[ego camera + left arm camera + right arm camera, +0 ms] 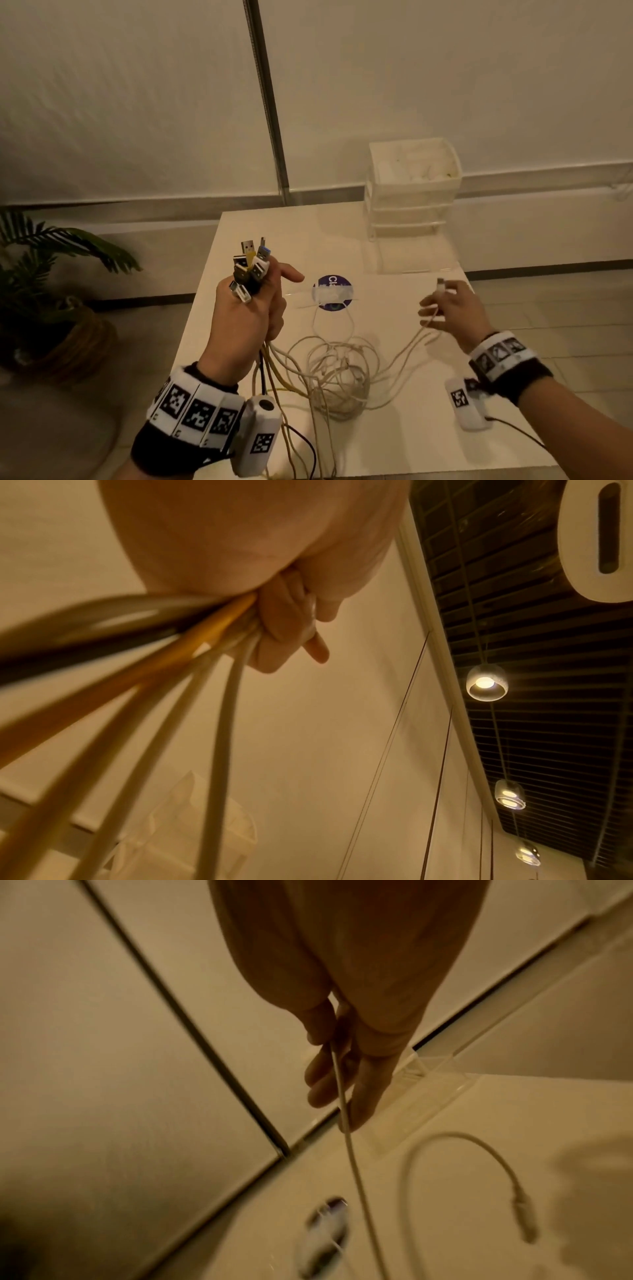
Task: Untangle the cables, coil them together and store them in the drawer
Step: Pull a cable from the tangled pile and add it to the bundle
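My left hand [246, 322] fists a bunch of cable plugs [250, 269], raised over the table [428, 428] | my right hand [452, 310] pinches one white cable end [441, 285], apart to the right | tangled cables [337, 373] lie on the table between and below both hands | drawer unit [412, 192] stands at the table's far edge

We cannot trace single strands in the cables [337, 373]; toward 6 o'clock they leave frame.
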`<state>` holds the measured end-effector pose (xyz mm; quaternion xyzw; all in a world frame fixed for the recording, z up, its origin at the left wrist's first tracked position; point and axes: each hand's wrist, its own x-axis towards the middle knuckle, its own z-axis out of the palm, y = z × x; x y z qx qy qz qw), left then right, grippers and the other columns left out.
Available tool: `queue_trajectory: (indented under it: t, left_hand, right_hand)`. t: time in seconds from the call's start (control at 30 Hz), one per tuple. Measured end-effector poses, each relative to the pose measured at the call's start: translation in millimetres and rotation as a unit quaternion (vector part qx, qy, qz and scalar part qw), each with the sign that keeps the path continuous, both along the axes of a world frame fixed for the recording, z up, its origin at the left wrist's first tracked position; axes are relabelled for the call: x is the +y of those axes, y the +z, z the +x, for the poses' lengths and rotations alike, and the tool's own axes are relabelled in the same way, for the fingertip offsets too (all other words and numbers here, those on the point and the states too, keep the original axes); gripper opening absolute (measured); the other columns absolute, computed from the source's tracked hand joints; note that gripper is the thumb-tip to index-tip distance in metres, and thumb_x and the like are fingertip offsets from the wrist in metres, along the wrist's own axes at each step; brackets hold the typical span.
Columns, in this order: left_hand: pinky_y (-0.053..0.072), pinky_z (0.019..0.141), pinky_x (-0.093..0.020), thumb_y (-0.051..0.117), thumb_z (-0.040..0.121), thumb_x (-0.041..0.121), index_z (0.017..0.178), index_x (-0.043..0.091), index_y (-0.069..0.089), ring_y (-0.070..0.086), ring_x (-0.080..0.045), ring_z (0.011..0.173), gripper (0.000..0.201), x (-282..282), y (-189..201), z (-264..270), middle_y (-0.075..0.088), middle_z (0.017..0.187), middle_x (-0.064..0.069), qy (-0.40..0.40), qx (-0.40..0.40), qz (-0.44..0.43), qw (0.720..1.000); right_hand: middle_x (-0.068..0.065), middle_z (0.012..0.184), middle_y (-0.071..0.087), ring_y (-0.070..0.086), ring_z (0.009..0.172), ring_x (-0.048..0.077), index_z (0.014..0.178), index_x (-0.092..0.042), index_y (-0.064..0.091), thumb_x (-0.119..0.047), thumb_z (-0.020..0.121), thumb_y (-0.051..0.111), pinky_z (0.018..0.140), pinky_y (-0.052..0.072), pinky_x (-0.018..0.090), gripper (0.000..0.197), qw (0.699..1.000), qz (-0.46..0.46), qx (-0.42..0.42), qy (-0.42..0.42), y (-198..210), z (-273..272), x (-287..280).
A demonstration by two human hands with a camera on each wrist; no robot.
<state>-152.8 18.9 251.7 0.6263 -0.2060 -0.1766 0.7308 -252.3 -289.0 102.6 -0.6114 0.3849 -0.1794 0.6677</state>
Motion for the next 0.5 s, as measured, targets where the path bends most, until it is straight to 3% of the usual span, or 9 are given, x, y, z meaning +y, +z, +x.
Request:
queue_trajectory:
  t: [0.13, 0.27, 0.5]
  left_hand:
    - [0.015, 0.041, -0.021, 0.046, 0.096, 0.031, 0.085, 0.006, 0.065, 0.017, -0.012, 0.042, 0.034, 4, 5, 6, 0.023, 0.057, -0.006, -0.003, 0.004, -0.022, 1.0]
    - [0.014, 0.042, -0.025, 0.048, 0.092, 0.035, 0.087, 0.004, 0.065, 0.017, -0.012, 0.042, 0.036, 11, 10, 5, 0.025, 0.055, -0.002, -0.008, 0.001, -0.035, 0.999]
    - [0.017, 0.041, -0.024, 0.049, 0.092, 0.037, 0.09, 0.007, 0.067, 0.02, -0.012, 0.043, 0.035, 31, 9, 4, 0.028, 0.054, 0.001, -0.004, -0.014, -0.043, 0.999]
  right_hand:
    - [0.017, 0.091, 0.063, 0.066, 0.083, 0.032, 0.097, -0.008, 0.057, -0.012, 0.1, 0.047, 0.08, 0.056, 0.05, 0.011, 0.99, 0.049, -0.126, -0.028, 59, 12, 3]
    - [0.012, 0.083, 0.063, 0.067, 0.081, 0.028, 0.099, -0.011, 0.058, -0.015, 0.099, 0.048, 0.079, 0.059, 0.046, 0.011, 0.973, 0.059, -0.224, -0.013, 125, 35, 17]
    - [0.008, 0.079, 0.063, 0.067, 0.081, 0.025, 0.1, -0.012, 0.06, -0.021, 0.099, 0.05, 0.087, 0.056, 0.05, 0.013, 0.954, -0.054, -0.286, 0.079, 234, 55, 59]
